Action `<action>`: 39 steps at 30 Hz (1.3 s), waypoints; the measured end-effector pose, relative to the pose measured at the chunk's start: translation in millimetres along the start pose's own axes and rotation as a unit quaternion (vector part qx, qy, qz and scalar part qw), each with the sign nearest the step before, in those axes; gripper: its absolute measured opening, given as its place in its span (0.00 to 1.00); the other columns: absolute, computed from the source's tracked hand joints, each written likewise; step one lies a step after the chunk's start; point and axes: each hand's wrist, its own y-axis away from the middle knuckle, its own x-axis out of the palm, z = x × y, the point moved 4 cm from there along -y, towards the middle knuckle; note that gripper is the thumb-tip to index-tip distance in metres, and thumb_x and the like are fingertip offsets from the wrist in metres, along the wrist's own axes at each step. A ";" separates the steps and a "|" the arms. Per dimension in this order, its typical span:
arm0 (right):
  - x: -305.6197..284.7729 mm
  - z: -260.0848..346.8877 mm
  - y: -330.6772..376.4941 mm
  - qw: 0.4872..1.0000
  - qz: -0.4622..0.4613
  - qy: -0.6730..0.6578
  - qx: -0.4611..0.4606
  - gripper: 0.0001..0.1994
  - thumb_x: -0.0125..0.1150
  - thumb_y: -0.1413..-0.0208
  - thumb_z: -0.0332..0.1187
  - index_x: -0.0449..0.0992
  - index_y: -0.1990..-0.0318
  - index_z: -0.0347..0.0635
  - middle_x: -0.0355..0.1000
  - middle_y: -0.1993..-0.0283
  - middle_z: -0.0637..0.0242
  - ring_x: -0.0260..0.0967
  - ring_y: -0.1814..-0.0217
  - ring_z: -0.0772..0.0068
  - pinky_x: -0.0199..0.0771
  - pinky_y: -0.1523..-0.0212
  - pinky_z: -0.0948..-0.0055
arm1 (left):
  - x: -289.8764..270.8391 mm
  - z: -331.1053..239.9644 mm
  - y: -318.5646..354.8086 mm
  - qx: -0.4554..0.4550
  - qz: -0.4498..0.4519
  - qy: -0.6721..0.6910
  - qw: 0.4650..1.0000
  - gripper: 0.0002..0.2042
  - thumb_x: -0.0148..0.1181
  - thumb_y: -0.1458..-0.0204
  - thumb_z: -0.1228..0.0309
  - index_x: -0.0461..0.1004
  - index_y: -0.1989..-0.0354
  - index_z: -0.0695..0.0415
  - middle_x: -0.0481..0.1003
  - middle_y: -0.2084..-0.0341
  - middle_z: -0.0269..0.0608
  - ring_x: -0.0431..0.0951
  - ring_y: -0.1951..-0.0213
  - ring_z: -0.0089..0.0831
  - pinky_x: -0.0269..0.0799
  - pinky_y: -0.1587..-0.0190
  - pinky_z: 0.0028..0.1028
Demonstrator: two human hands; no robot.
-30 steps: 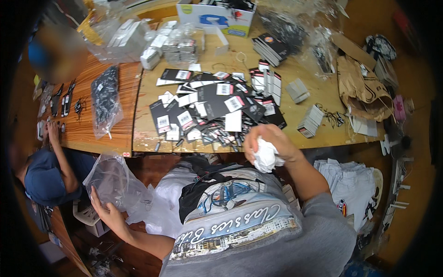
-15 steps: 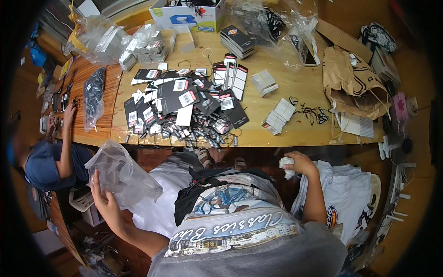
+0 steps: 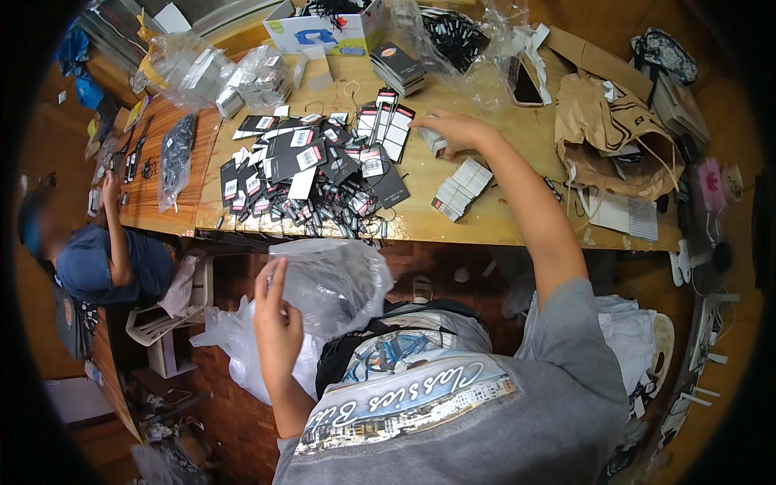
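Note:
My left hand [image 3: 279, 323] pinches the edge of a clear plastic bag [image 3: 343, 287], which hangs in front of the table's near edge. Stretched out over the table, my right hand [image 3: 455, 132] has its fingers around a small stack of white cards [image 3: 433, 142]. Just nearer to me lies another row of small white cards [image 3: 463, 189]. To the left of these spreads a large pile of black hang tags [image 3: 299, 153] with white labels and tangled black cords. Several longer tags [image 3: 388, 125] fan out at the pile's right side.
At the back stand a cardboard box [image 3: 347, 40], a stack of black cards [image 3: 396, 69] and plastic bags [image 3: 259, 77]. A phone [image 3: 525, 85] and a brown paper bag [image 3: 602, 145] are on the right. A co-worker [image 3: 113, 259] sits at left. White garments [image 3: 626, 331] lie at right.
My right hand went from below the table edge up to the card stack, without the crumpled white thing it held. My left hand moved right with the plastic bag.

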 end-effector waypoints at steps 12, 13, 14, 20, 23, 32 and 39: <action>21.6 151.9 129.5 0.687 0.158 -0.648 -0.289 0.40 0.67 0.70 0.23 0.51 0.45 0.42 0.53 0.49 0.67 0.51 0.46 0.75 0.55 0.49 0.77 | 73.1 -35.7 4.9 0.067 0.100 -0.059 0.991 0.30 0.45 0.68 0.87 0.56 0.48 0.59 0.56 0.51 0.55 0.70 0.70 0.51 0.68 0.69 0.38; 47.6 159.2 133.5 0.665 0.227 -0.679 -0.212 0.40 0.67 0.69 0.25 0.51 0.45 0.41 0.54 0.49 0.65 0.51 0.46 0.74 0.53 0.47 0.76 | 72.4 -39.1 5.6 0.062 0.106 -0.044 0.991 0.30 0.45 0.68 0.87 0.56 0.48 0.60 0.56 0.51 0.55 0.70 0.70 0.52 0.68 0.69 0.38; 60.0 160.3 133.4 0.707 0.199 -0.646 -0.208 0.40 0.67 0.69 0.28 0.52 0.45 0.40 0.54 0.48 0.63 0.51 0.45 0.73 0.52 0.46 0.75 | 70.7 -43.6 6.0 0.057 0.113 -0.031 0.991 0.31 0.45 0.69 0.87 0.55 0.48 0.60 0.56 0.51 0.55 0.70 0.70 0.52 0.67 0.69 0.38; 136.9 157.9 122.0 0.947 0.032 -0.308 -0.086 0.38 0.61 0.64 0.35 0.49 0.43 0.39 0.54 0.45 0.49 0.52 0.43 0.54 0.50 0.44 0.67 | 99.7 -51.1 30.5 0.112 0.199 -0.026 0.973 0.38 0.45 0.73 0.88 0.49 0.44 0.57 0.53 0.48 0.53 0.69 0.68 0.53 0.68 0.70 0.40; 161.5 182.3 105.9 0.965 -0.074 -0.160 -0.192 0.29 0.45 0.53 0.39 0.48 0.43 0.40 0.56 0.47 0.49 0.52 0.45 0.46 0.53 0.47 0.55 | 114.4 -66.4 41.6 0.160 0.218 0.004 0.963 0.38 0.45 0.73 0.88 0.49 0.44 0.57 0.53 0.48 0.52 0.68 0.65 0.55 0.69 0.67 0.39; 227.9 235.5 60.0 0.986 -0.094 0.057 -0.129 0.22 0.45 0.58 0.26 0.57 0.51 0.38 0.59 0.56 0.50 0.55 0.50 0.52 0.59 0.52 0.60 | 113.6 -73.0 43.8 0.119 0.271 0.054 0.954 0.38 0.48 0.72 0.87 0.48 0.44 0.58 0.52 0.47 0.50 0.65 0.58 0.53 0.68 0.61 0.37; 104.9 199.5 134.5 0.950 0.094 -0.099 -0.280 0.11 0.52 0.58 0.30 0.69 0.66 0.34 0.65 0.65 0.52 0.64 0.59 0.59 0.63 0.59 0.66 | 78.8 -28.9 28.3 0.056 0.119 0.003 0.991 0.33 0.43 0.69 0.87 0.51 0.46 0.60 0.55 0.48 0.51 0.67 0.60 0.53 0.68 0.64 0.37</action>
